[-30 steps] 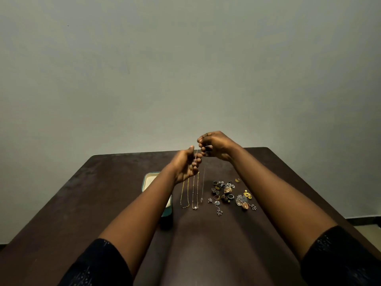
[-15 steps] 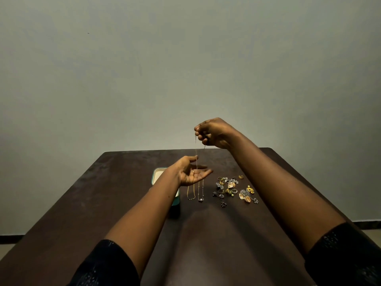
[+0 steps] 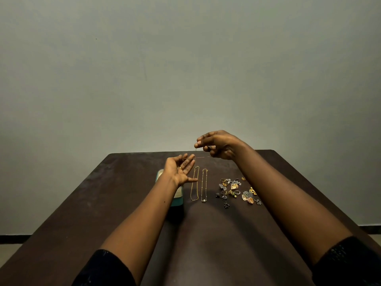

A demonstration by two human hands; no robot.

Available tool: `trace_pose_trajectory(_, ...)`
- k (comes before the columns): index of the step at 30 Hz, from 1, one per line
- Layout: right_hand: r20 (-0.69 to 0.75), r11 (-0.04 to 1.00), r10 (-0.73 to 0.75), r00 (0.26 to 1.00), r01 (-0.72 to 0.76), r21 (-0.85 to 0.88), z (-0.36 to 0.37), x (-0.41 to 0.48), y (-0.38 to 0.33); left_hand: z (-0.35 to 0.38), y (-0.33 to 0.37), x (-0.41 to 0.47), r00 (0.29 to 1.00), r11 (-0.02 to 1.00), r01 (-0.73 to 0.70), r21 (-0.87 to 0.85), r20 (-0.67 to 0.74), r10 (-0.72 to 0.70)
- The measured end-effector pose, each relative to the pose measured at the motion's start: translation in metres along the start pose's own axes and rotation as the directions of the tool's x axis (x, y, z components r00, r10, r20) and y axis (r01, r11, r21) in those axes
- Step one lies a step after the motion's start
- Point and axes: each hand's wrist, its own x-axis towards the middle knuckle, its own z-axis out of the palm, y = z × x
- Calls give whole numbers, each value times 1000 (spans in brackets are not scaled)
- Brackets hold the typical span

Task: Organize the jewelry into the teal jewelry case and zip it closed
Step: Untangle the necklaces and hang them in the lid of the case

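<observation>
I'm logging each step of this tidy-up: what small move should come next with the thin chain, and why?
Probably lower the right hand so the thin chain it pinches pools into the left hand, whose open palm faces up just below, right by the teal case; bunched, it should go in easier.

Stretches both bare forearms forward, converging. Holds left hand (image 3: 179, 172) palm up, fingers straight and fanned. Holds right hand (image 3: 218, 144) higher and just beyond it, knuckles up, fingers curled, thumb and forefinger pinching what looks like a fine chain (image 3: 201, 157).
</observation>
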Motion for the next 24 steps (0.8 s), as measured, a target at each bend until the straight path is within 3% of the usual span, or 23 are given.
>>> trace_pose_trajectory(4,18,1000,2,1000,-2,-27,-2,-2,4,-6,1,2,999,998,-36,58,36,34)
trace_pose_trajectory(13,1,998,-47,999,47,-33,-3,3,13,2,-2,-9,980,906,-101,410,197,21)
trace_pose_trajectory(24,-61,996,47,997,-42,80,-11,8,47,4,8,-15,931,883,-133,450,363,-45)
